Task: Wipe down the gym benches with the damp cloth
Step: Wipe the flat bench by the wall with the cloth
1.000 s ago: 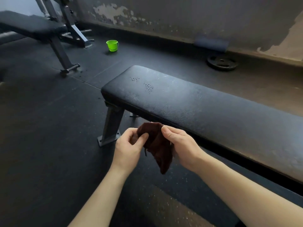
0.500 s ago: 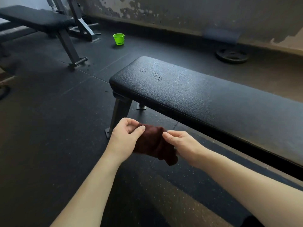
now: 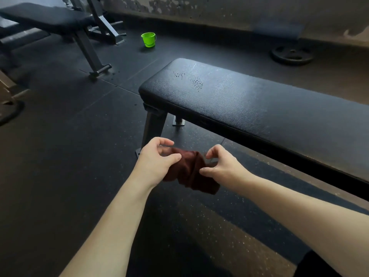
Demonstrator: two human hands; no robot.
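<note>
Underfoot, black rubber gym flooring (image 3: 60, 156) in large tiles, matte and flecked with pale specks. Across the right, a long flat bench (image 3: 249, 108) with a black grained-vinyl pad, rounded at the corners and slightly glossy, on a grey square-tube steel leg (image 3: 153, 128). At far left, a second black padded bench (image 3: 46, 17) on an angled metal frame, well apart from the first. Behind, a grey plaster wall (image 3: 239, 9) with peeling patches. Near its base, a round black weight plate (image 3: 292, 55) flat on the floor. Farther back between the benches, a small bright green plastic bucket (image 3: 148, 39), upright. Just in front of the near bench, below pad level and off the floor, a dark maroon fabric cloth (image 3: 189, 172), bunched and creased. Gripped at one end by the left hand (image 3: 154, 162), thumb and fingers curled around it; pinched at the other by the right hand (image 3: 221, 166), thumb and fingertips closed on the fabric. Near the pad's left end, a small cluster of water droplets (image 3: 196, 81).
</note>
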